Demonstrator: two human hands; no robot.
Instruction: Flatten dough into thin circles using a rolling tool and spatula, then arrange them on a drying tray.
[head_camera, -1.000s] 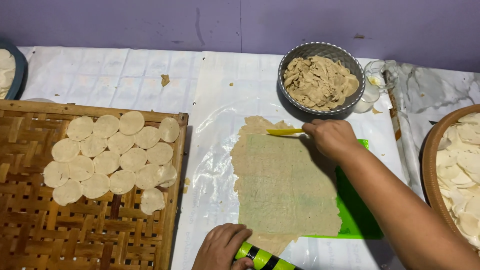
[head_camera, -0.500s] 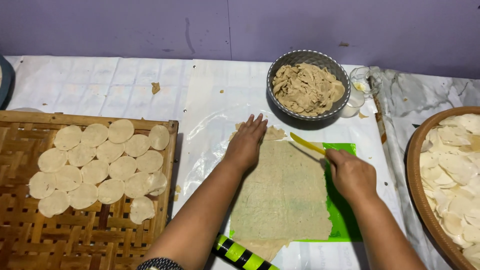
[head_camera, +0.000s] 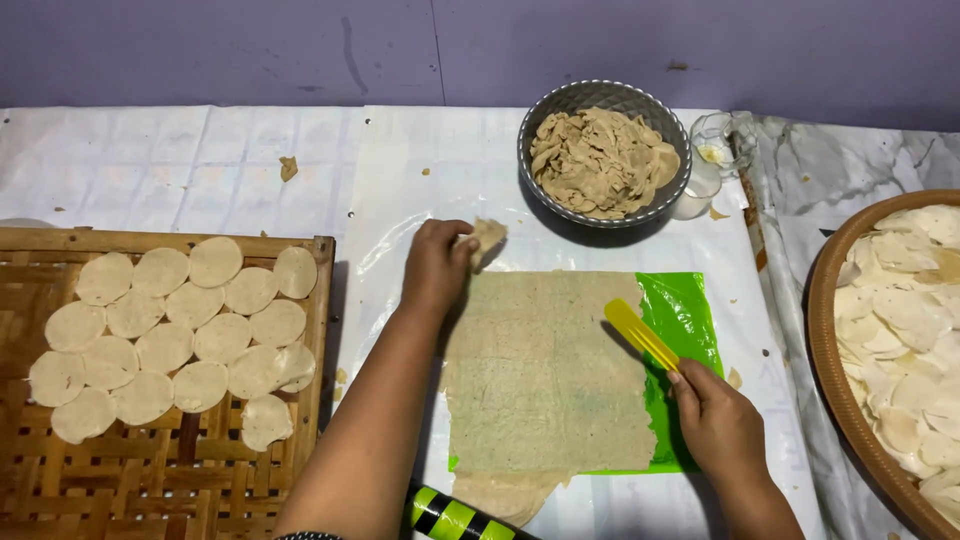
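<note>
Purple wall runs along the back, and below it I see a table under white plastic sheeting (head_camera: 250, 165). At the middle lies a thin rolled dough sheet (head_camera: 545, 375), roughly rectangular, spread over a green mat (head_camera: 690, 320) that shows along its right side and lower edge. My left hand (head_camera: 437, 265) sits at the sheet's upper left corner, fingers pinched together on a small torn scrap of dough (head_camera: 487, 237) lifted just off the sheet. My right hand (head_camera: 722, 425) rests at the sheet's right edge, fingers closed around the lower end of a yellow scraper (head_camera: 640, 333), whose blade lies slanted across the border between dough and mat.

Behind the sheet stands a grey metal bowl (head_camera: 540, 185) heaped with dough trimmings, and a small clear glass (head_camera: 712, 150) stands just beside it on the right. On the left, a woven bamboo tray (head_camera: 120, 480) carries rows of round dough discs (head_camera: 180, 330), many overlapping. At the right edge, a round wooden tray (head_camera: 825, 360) holds a pile of similar pale discs. A green-and-black striped roller (head_camera: 450, 517) peeks in at the bottom, touching the sheet's lower fringe.
</note>
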